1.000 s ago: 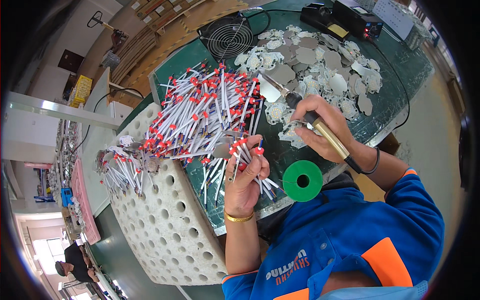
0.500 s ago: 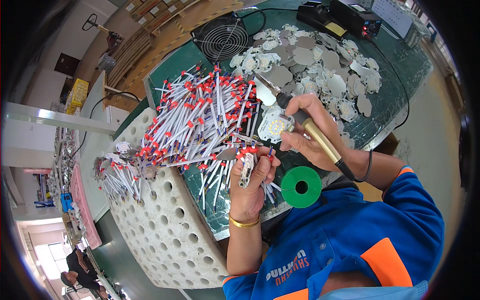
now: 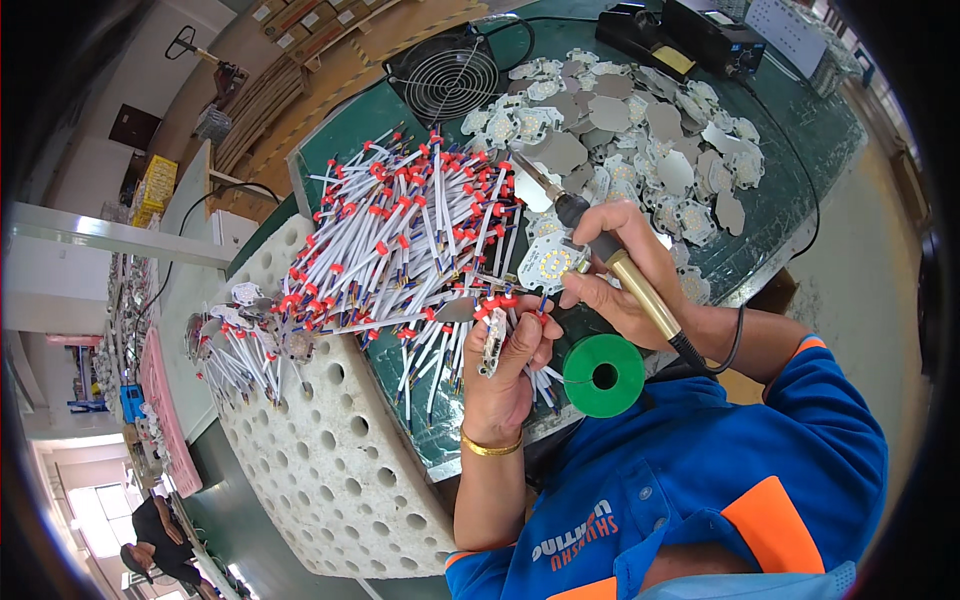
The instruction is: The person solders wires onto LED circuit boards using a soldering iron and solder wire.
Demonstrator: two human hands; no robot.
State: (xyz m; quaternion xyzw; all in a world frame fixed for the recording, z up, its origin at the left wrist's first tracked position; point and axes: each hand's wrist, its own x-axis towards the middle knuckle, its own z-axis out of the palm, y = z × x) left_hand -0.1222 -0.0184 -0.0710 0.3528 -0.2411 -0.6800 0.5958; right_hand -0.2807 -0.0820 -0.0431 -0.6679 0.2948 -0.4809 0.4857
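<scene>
My right hand [image 3: 625,270] is closed round a soldering iron [image 3: 640,290] with a gold and black handle, its metal tip pointing up and left. Against that hand's fingertips lies a white LED board [image 3: 552,262] with a ring of yellow chips; whether they pinch it is unclear. To the left, my left hand [image 3: 505,370] is closed on a small bundle of LED boards [image 3: 493,340] seen edge-on, with red-collared wires at their upper end. White wires [image 3: 400,230] with red collars and blue ends are piled beyond it. A green solder spool [image 3: 603,375] stands beside my left hand.
Loose LED boards [image 3: 640,130] cover the table's far right. A black fan [image 3: 445,80] and a soldering station [image 3: 715,40] stand behind. A perforated white slab [image 3: 340,460] at left bears wired boards [image 3: 245,335]. Another person [image 3: 165,540] is far off, lower left.
My right hand, the iron and the LED board at its fingertips have shifted slightly, the board a little down and right. My left hand is almost still.
</scene>
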